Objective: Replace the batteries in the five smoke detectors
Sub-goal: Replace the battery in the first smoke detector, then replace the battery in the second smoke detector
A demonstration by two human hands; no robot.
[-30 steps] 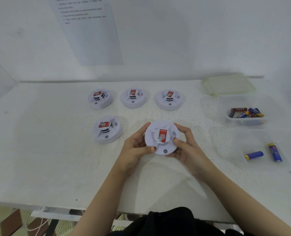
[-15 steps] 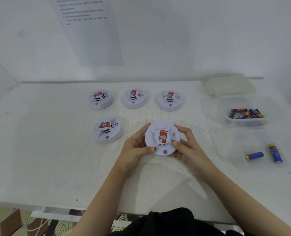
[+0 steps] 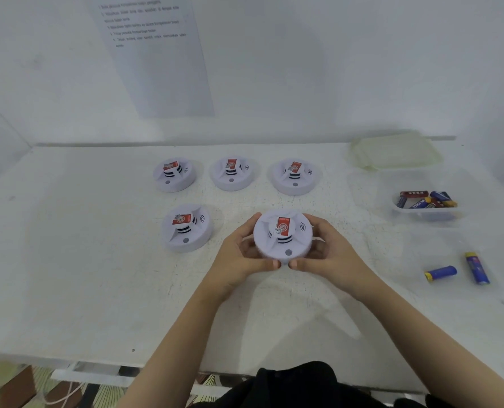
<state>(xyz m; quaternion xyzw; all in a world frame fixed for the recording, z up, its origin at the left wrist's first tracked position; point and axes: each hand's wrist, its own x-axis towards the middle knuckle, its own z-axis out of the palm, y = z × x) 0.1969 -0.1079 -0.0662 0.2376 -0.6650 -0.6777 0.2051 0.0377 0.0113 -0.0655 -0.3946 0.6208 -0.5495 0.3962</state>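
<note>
A round white smoke detector [image 3: 283, 234] with a red label is held at the middle of the white table [image 3: 97, 275]. My left hand [image 3: 239, 254] grips its left rim and my right hand [image 3: 330, 254] grips its right rim, thumbs meeting at the near edge. Another detector [image 3: 187, 227] lies to its left. Three more detectors stand in a row behind: left [image 3: 174, 174], middle [image 3: 231, 173], right [image 3: 295, 175]. Two blue batteries [image 3: 440, 273] [image 3: 477, 267] lie at the right in a clear tray.
A clear container [image 3: 427, 212] with several batteries stands at the right. Behind it lies a pale green lid [image 3: 395, 151]. A printed sheet [image 3: 156, 54] hangs on the back wall. The table's front edge runs close to my body.
Both thumbs have slid from the detector's face down to its near edge, where they now meet. The detector has turned slightly in my hands.
</note>
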